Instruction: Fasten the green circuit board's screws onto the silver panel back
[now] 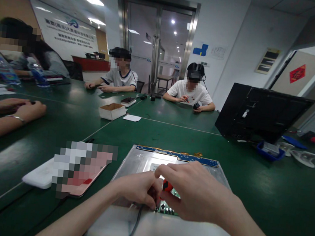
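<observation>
A metal-backed display panel (129, 169) lies in front of me, with a blue circuit strip (177, 157) along its far edge. On its middle sits a green circuit board (168, 208), mostly covered by my hands. My right hand (187, 190) is closed around the red and black handle of a screwdriver (167, 186); its tip is hidden. Close beside it, my left hand (145, 190) has its fingers bent together low at the board's left edge. What they pinch, if anything, is hidden. A dark cable (135, 226) runs from under this hand towards me.
Two phones, one white (37, 176) and one pink (83, 183), lie left of the panel. Beyond stands a small open box (112, 112). A black monitor (259, 113) and a blue tray (270, 151) stand right. Another person's hands (29, 110) rest at left; several people sit around the table.
</observation>
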A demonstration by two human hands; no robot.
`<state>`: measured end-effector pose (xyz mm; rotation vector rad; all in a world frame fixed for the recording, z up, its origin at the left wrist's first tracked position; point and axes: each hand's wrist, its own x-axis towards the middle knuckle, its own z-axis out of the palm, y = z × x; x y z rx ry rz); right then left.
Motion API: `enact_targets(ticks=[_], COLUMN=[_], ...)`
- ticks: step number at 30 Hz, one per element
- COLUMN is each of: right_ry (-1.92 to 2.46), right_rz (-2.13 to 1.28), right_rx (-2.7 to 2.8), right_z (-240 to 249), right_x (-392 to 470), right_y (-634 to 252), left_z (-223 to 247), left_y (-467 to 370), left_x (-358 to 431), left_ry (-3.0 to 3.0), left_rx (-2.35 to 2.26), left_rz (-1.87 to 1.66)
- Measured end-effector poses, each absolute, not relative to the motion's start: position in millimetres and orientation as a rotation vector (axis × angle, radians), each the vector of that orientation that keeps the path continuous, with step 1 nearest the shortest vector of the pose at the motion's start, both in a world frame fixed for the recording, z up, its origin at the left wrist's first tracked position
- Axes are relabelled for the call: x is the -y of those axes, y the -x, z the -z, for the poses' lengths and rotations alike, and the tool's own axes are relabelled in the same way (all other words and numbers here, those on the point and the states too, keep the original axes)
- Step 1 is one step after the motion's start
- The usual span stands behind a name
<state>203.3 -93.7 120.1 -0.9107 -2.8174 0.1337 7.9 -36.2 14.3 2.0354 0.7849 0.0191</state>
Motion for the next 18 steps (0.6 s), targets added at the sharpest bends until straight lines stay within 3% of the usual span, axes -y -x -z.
enact_targets(ticks=[18], right_ry=[0.870], right_rz=[-0.117], right_rx=[2.810], right_z=[-120.3], right_x=[94.8], right_y=[-204.1], left_z=[-14.3], left_y=[-7.3], left_x=[36.5], left_ry=[-2.077], left_rx=[-0.848], left_rz=[0.012])
